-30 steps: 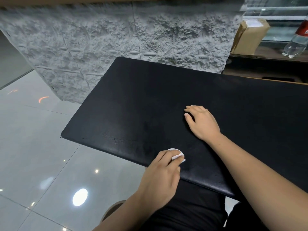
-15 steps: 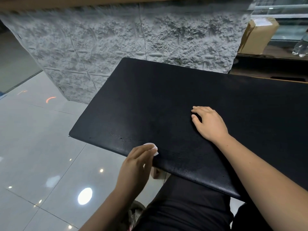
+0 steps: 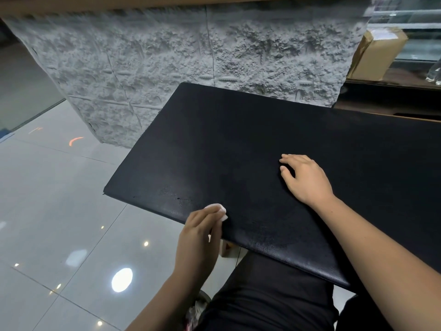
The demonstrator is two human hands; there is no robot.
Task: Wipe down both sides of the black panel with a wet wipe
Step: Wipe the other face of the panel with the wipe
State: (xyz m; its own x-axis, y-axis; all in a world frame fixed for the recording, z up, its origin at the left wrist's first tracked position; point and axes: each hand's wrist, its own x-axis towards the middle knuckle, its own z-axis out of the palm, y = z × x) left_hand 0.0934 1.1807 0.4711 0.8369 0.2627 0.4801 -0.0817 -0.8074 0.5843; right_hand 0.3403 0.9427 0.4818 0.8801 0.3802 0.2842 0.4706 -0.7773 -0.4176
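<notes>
One black panel [image 3: 238,151], rectangular with rounded corners, faced in a fine leather-like grain that shows a dull sheen along its near edge; it lies flat across the person's lap, its far edge close to the wall and its left corners out over the floor. One wet wipe [image 3: 218,210], white, bunched into a small soft wad, set against the panel's near edge toward the left corner. One left hand [image 3: 198,237], fingers and thumb closed around the wipe and holding it to that edge. One right hand [image 3: 305,180], palm down on the middle of the panel, fingers loose and slightly spread, gripping nothing. One pair of black trousers [image 3: 262,295], matte cloth, under the panel's near edge. One wall cladding [image 3: 167,56], grey, rough and pitted like hewn stone, with thin seams between slabs. One floor [image 3: 47,199] of large glossy pale tiles carrying round light reflections. One cardboard box [image 3: 379,53], brown, standing on a dark shelf at upper right, with a clear bottle [image 3: 435,72] partly cut off beside it.
</notes>
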